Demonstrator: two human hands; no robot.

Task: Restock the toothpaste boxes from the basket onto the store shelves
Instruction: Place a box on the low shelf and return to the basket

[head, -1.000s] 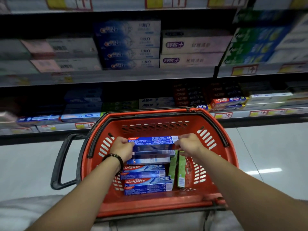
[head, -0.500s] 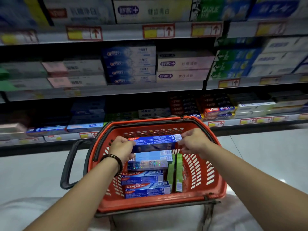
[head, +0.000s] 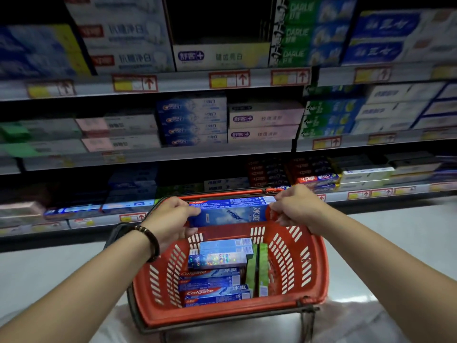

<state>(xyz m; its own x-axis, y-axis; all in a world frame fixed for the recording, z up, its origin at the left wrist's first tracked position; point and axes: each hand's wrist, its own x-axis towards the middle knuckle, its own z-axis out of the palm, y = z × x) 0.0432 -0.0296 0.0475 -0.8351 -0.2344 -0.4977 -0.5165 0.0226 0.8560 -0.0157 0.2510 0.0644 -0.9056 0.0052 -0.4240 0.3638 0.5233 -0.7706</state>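
Blue toothpaste box (head: 230, 211) sits level at frame centre above the red basket (head: 314, 268); my left hand (head: 170, 219) and right hand (head: 294, 206) pinch its ends, keeping it square for the shelves (head: 173, 154).

1. The long blue cardboard toothpaste box (head: 230, 211) is deep blue with a paler cloud-like print, white lettering and a small red corner tab.
2. The red slotted plastic basket (head: 222, 314) is orange-red, and rows of narrow slots in its walls show pale.
3. The flat Colgate cardboard boxes (head: 215, 293) are blue with a red band and white lettering.
4. The shiny holographic box (head: 217, 259) is dark blue with rainbow speckles.
5. The upright narrow green boxes (head: 263, 268) are bright green.
6. The beaded wrist bracelet (head: 150, 240) is near-black with a gold-coloured bead.
7. The rectangular shelf-edge price tags (head: 229, 79) are red-bordered, yellow and white, each with a red arrow.
8. The stacked Darlie cardboard boxes (head: 304, 33) are green with pale lettering.
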